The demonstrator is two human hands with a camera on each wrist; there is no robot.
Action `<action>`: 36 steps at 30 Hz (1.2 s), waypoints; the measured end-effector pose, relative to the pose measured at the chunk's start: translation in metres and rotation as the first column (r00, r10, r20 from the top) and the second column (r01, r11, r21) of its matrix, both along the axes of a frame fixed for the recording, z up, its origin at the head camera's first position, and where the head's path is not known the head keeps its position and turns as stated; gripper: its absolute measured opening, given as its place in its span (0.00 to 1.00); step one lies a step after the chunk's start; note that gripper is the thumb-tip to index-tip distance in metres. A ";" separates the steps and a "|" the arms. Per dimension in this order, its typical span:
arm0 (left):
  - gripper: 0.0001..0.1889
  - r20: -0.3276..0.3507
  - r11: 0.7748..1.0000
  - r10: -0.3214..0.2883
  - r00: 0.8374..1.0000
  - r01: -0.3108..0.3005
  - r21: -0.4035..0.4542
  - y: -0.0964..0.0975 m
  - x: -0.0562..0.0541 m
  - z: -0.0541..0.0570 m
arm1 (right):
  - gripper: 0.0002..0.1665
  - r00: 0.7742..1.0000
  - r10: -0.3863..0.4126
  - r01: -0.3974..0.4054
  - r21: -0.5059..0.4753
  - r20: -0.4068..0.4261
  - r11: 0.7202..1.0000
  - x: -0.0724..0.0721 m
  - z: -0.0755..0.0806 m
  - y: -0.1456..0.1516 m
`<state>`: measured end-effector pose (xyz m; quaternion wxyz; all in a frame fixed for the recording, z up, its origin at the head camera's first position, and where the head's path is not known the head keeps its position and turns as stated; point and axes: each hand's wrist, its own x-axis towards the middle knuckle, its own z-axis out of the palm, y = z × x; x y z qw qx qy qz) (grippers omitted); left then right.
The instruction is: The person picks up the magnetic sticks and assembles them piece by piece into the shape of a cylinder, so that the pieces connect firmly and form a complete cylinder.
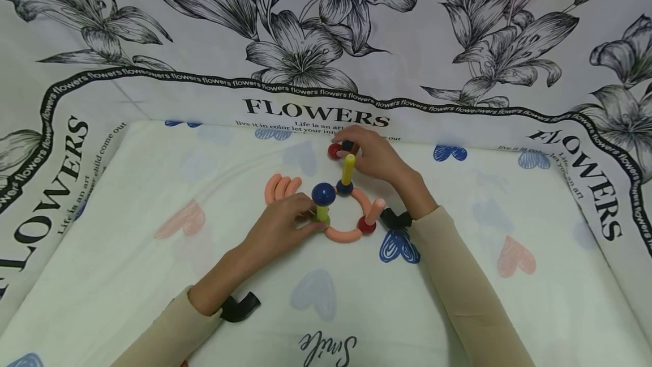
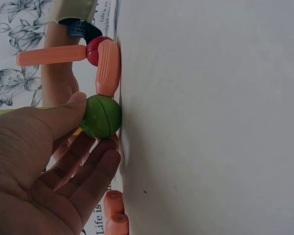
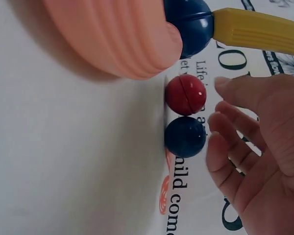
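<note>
Pinching green ball [image 2: 102, 116]: your left hand [image 1: 282, 222]. Fingers parted, beside far red ball [image 3: 186, 94], blue ball [image 3: 185, 136]: your right hand [image 1: 377, 154].

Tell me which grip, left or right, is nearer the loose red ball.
Right. The right grip is close beside the loose red ball; the left grip is farther off, touching the green ball.

Plain beige long sleeves [image 1: 468, 282], each with a black, angular wrist camera [image 1: 240, 307] at its end
</note>
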<state>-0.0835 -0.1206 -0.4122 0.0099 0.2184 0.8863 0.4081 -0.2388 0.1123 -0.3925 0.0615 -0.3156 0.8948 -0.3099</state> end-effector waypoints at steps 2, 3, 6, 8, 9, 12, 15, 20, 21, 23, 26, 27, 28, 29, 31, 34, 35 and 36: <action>0.12 0.009 1.000 0.002 1.000 -0.002 0.000 0.001 0.000 0.000 | 0.21 1.000 0.019 -0.020 0.028 0.019 0.999 -0.001 -0.002 -0.001; 0.12 0.010 1.000 0.001 1.000 -0.001 0.001 0.001 0.000 0.000 | 0.21 0.999 0.030 -0.031 0.041 0.028 0.999 -0.001 -0.003 -0.002; 0.12 0.013 1.000 0.002 1.000 -0.002 -0.002 0.001 0.000 0.000 | 0.22 0.997 0.047 -0.050 0.070 0.054 0.996 -0.003 -0.008 -0.002; 0.12 0.012 1.000 0.004 1.000 -0.004 -0.005 0.001 0.000 0.000 | 0.22 0.998 0.041 -0.045 0.079 0.058 0.996 -0.003 -0.009 -0.002; 0.12 0.009 1.000 0.005 1.000 -0.005 -0.008 0.001 0.000 0.000 | 0.22 0.998 0.033 -0.038 0.084 0.055 0.996 -0.002 -0.009 -0.002; 0.12 0.006 1.000 0.007 1.000 -0.007 -0.013 0.001 0.000 0.000 | 0.22 0.999 0.018 -0.022 0.089 0.048 0.996 -0.001 -0.008 -0.002; 0.12 -0.001 1.000 0.009 1.000 -0.009 -0.011 0.000 0.000 -0.001 | 0.24 0.999 0.012 -0.016 0.108 0.041 0.994 0.002 -0.006 -0.002; 0.12 0.008 1.000 0.010 1.000 -0.010 0.007 0.001 0.000 -0.002 | 0.22 0.999 0.005 -0.010 0.131 0.044 0.991 0.004 -0.004 -0.002; 0.12 0.011 1.000 0.010 1.000 -0.010 0.009 0.001 0.001 -0.001 | 0.22 0.999 0.003 -0.009 0.134 0.044 0.991 0.004 -0.004 -0.002; 0.12 0.017 1.000 0.008 1.000 -0.009 0.013 0.001 0.001 -0.001 | 0.22 0.999 0.000 -0.007 0.142 0.045 0.990 0.005 -0.004 -0.002; 0.11 0.014 1.000 0.003 1.000 -0.003 0.017 0.001 0.000 -0.001 | 0.23 0.999 -0.001 -0.006 0.155 0.041 0.988 0.005 -0.004 -0.002; 0.11 0.016 1.000 0.000 1.000 -0.001 0.018 0.001 0.000 -0.001 | 0.23 0.999 0.000 -0.006 0.159 0.038 0.987 0.005 -0.004 -0.002; 0.11 0.016 1.000 -0.001 1.000 0.001 0.018 0.001 0.000 0.000 | 0.23 0.999 0.001 -0.006 0.161 0.035 0.987 0.005 -0.004 -0.002; 0.11 0.015 1.000 -0.001 1.000 0.001 0.017 0.001 0.000 -0.001 | 0.23 1.000 0.001 -0.006 0.162 0.031 0.987 0.005 -0.004 -0.002; 0.11 0.011 1.000 0.001 1.000 -0.001 0.013 0.001 0.000 -0.001 | 0.23 1.000 0.003 -0.006 0.164 0.018 0.986 0.005 -0.005 -0.002; 0.11 0.009 1.000 0.007 1.000 -0.007 0.004 0.001 0.000 -0.001 | 0.22 1.000 0.006 -0.007 0.163 0.002 0.987 0.006 -0.005 -0.002; 0.11 0.006 1.000 0.009 1.000 -0.009 0.001 0.001 0.000 -0.001 | 0.22 1.000 0.008 -0.008 0.161 -0.002 0.987 0.006 -0.005 -0.002; 0.11 0.004 1.000 0.010 1.000 -0.010 -0.001 0.001 0.000 -0.001 | 0.21 1.000 0.010 -0.009 0.158 -0.005 0.987 0.006 -0.005 -0.002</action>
